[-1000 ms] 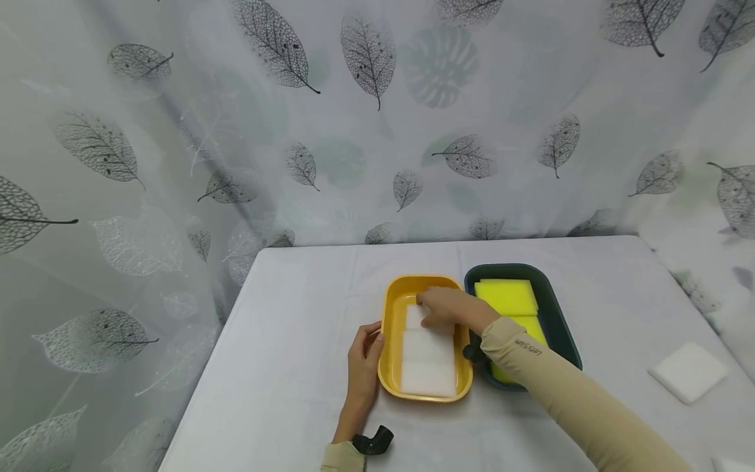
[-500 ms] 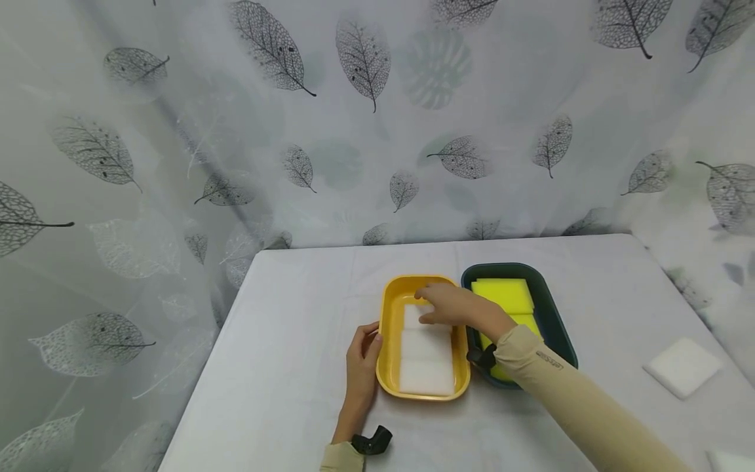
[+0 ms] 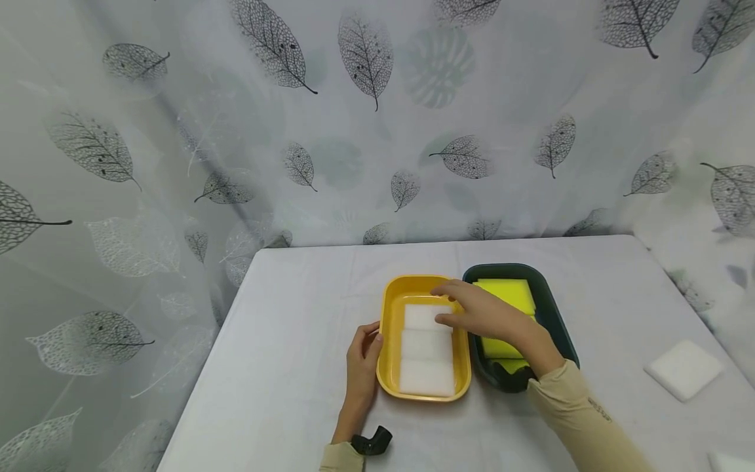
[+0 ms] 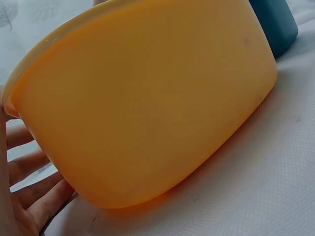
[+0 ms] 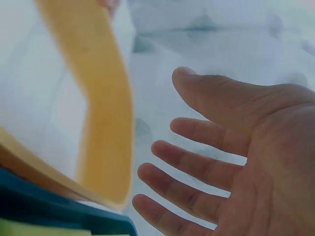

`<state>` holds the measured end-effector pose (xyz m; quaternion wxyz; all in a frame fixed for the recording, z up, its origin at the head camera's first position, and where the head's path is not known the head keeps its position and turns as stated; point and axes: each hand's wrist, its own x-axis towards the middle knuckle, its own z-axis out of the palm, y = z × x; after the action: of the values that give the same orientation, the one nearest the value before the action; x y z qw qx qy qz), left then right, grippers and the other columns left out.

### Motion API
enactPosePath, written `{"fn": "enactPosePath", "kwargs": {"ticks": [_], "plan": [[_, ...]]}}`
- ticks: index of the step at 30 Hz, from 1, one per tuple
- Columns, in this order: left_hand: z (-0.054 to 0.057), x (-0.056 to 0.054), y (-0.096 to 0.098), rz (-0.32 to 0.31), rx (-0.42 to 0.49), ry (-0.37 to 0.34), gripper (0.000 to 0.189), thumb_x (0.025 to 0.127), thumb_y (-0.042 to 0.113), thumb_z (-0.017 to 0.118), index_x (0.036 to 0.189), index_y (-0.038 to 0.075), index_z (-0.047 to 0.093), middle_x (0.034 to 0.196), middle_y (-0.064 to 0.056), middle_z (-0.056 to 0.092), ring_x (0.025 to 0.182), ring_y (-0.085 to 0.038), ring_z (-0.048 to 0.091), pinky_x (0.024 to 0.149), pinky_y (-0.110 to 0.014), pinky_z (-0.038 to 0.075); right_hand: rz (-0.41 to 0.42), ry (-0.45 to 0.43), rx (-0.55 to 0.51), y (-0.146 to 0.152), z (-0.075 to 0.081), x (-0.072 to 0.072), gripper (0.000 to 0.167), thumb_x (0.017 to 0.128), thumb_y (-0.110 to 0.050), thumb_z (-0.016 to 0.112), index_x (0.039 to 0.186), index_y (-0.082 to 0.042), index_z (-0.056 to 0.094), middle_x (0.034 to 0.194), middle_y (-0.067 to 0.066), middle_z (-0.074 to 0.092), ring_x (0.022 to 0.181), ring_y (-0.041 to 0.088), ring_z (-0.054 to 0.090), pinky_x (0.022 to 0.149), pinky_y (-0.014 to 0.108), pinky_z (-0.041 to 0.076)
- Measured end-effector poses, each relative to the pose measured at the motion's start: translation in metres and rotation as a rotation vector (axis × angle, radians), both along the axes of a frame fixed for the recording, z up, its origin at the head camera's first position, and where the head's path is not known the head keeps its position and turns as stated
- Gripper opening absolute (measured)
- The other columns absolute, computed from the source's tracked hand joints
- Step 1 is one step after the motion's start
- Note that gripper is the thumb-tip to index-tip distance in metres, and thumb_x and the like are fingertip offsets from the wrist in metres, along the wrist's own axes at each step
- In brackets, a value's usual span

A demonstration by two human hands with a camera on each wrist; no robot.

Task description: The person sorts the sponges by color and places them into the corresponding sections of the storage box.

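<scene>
A yellow tray (image 3: 386, 373) stands on the table, with several white sponges (image 3: 427, 354) laid in a column inside it. Against its left side rests my left hand (image 3: 361, 364), its fingers (image 4: 30, 162) touching the outer wall below the rim in the left wrist view. My right hand (image 3: 486, 314) hovers over the right rim, fingers spread and holding nothing; the right wrist view also shows the palm bare. Under the right forearm, a dark green tray (image 3: 557, 328) with yellow sponges (image 3: 507, 295) is partly hidden.
One loose white sponge (image 3: 684, 370) lies on the right part of the white-covered table (image 3: 295, 328); another white piece (image 3: 730, 463) is cut off at the lower right corner. A leaf-print curtain (image 3: 354, 131) hangs behind the table.
My right hand has lifted away from the top white sponge and moved right, its fingers spreading. That sponge now shows fully in the yellow tray. The left hand has stayed put.
</scene>
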<state>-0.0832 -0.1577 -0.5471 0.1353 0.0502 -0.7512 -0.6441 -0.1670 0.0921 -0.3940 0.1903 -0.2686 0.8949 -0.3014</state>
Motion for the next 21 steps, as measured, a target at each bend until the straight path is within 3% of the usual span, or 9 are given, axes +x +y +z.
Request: {"fn": "enactPosePath", "kwargs": {"ticks": [6, 15, 21], "plan": [[-0.001, 0.001, 0.0, 0.0, 0.001, 0.003, 0.027, 0.106, 0.023, 0.061, 0.13, 0.01, 0.066, 0.134, -0.008, 0.069, 0.126, -0.027, 0.067, 0.1, -0.016, 0.053, -0.076, 0.055, -0.103, 0.033, 0.003, 0.022, 0.059, 0.101, -0.039, 0.068, 0.15, -0.011, 0.053, 0.148, 0.013, 0.058, 0.13, 0.036, 0.058, 0.109, 0.058, 0.05], [-0.003, 0.001, 0.0, 0.002, -0.011, 0.008, 0.026, 0.106, 0.023, 0.06, 0.13, 0.014, 0.066, 0.133, -0.005, 0.069, 0.126, -0.022, 0.067, 0.101, -0.019, 0.055, -0.267, 0.091, -0.191, 0.08, -0.002, 0.061, 0.057, 0.103, -0.036, 0.065, 0.152, -0.012, 0.049, 0.151, 0.019, 0.055, 0.13, 0.045, 0.058, 0.105, 0.066, 0.049], [-0.001, 0.0, -0.001, -0.001, -0.009, 0.002, 0.027, 0.106, 0.026, 0.06, 0.13, 0.015, 0.066, 0.134, -0.006, 0.068, 0.126, -0.023, 0.067, 0.1, -0.018, 0.054, -0.344, 0.15, -0.184, 0.095, -0.017, 0.079, 0.056, 0.104, -0.033, 0.066, 0.152, -0.011, 0.049, 0.145, 0.018, 0.058, 0.128, 0.039, 0.06, 0.103, 0.058, 0.053]]}}
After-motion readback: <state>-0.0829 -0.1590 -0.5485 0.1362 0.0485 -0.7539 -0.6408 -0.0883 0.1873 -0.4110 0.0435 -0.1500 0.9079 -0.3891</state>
